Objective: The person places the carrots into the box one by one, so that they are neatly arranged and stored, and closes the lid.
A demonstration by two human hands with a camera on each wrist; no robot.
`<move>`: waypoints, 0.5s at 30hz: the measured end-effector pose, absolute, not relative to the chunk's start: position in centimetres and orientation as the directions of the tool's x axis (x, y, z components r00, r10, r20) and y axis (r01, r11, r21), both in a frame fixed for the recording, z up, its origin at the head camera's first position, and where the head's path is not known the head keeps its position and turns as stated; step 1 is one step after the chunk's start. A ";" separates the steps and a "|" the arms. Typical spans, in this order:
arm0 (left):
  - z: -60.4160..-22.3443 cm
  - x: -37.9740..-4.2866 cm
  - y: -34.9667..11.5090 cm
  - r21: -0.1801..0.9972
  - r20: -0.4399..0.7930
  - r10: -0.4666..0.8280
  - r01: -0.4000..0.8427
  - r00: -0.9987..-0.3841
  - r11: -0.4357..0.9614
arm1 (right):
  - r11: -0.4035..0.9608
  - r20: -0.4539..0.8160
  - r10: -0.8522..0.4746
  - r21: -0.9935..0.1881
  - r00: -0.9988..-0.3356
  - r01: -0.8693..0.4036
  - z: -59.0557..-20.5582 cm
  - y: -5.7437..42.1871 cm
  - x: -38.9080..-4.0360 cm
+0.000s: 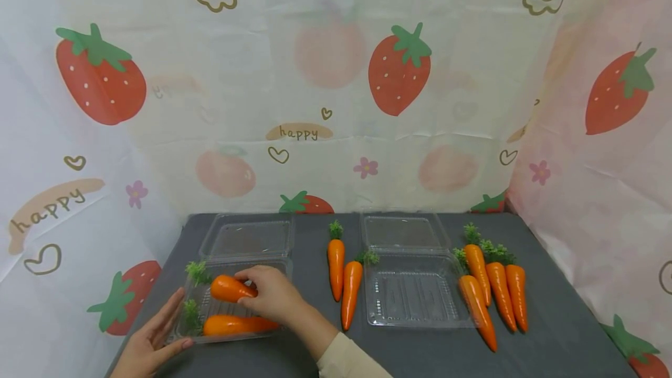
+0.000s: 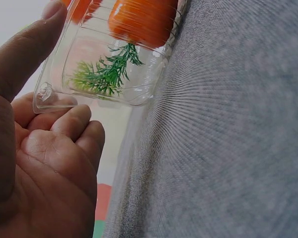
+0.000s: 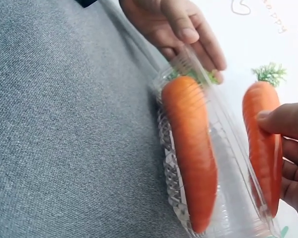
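Observation:
My right hand [image 1: 274,295] pinches a toy carrot [image 1: 227,289] over the left clear plastic box [image 1: 247,340], its green top pointing left. In the right wrist view that carrot [image 3: 260,106] is held above the box rim, thumb on its side. A second carrot [image 1: 231,325] lies along the near side inside the box, its green leaves [image 2: 107,74] in the left end. My left hand [image 1: 152,340] is at the box's left end, its fingers fairly straight and the thumb by the near corner. In the left wrist view, the left hand [image 2: 49,148] shows its thumb and fingertips right at the box rim.
Another clear box [image 1: 415,319], lid laid back, stands on the grey cloth [image 1: 315,354] to the right. Between the boxes lie two carrots, one a longer upright-lying carrot [image 1: 336,267]. Several carrots [image 1: 501,290] lie at the right box's right side. Strawberry-print curtains [image 1: 336,86] surround the table.

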State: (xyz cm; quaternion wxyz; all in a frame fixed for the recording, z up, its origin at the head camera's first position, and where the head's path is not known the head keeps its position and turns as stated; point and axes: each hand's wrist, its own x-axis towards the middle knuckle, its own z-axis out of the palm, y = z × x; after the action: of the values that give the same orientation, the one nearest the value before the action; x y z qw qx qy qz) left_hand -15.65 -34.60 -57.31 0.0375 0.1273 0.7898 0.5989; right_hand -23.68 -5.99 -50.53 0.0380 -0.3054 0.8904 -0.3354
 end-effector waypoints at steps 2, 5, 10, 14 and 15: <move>-57.3 -15.7 -34.6 0.956 0.101 0.250 0.164 -0.963 0.243 | 0.603 0.134 -0.573 -0.600 -0.809 -0.526 -50.7 -6.1 -23.7; -57.4 -15.7 -34.6 0.956 0.114 0.254 0.176 -0.960 0.235 | 0.609 0.124 -0.577 -0.594 -0.807 -0.526 -50.8 -6.3 -23.8; -57.5 -15.7 -34.8 0.956 0.131 0.258 0.190 -0.957 0.222 | 0.614 0.093 -0.588 -0.596 -0.804 -0.518 -51.4 -6.4 -24.1; -57.6 -15.7 -34.9 0.956 0.145 0.267 0.204 -0.953 0.209 | 0.623 0.062 -0.600 -0.590 -0.798 -0.514 -51.8 -6.6 -24.3; -57.6 -15.7 -34.9 0.956 0.147 0.268 0.206 -0.952 0.209 | 0.627 0.056 -0.602 -0.585 -0.796 -0.515 -51.8 -6.7 -24.3</move>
State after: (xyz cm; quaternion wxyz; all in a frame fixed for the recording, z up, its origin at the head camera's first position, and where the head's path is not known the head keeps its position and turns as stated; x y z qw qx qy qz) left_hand -15.72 -34.90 -57.56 0.0253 0.1524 0.7772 0.6101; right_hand -24.35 -6.66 -51.79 0.0728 -0.3107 0.8989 -0.3001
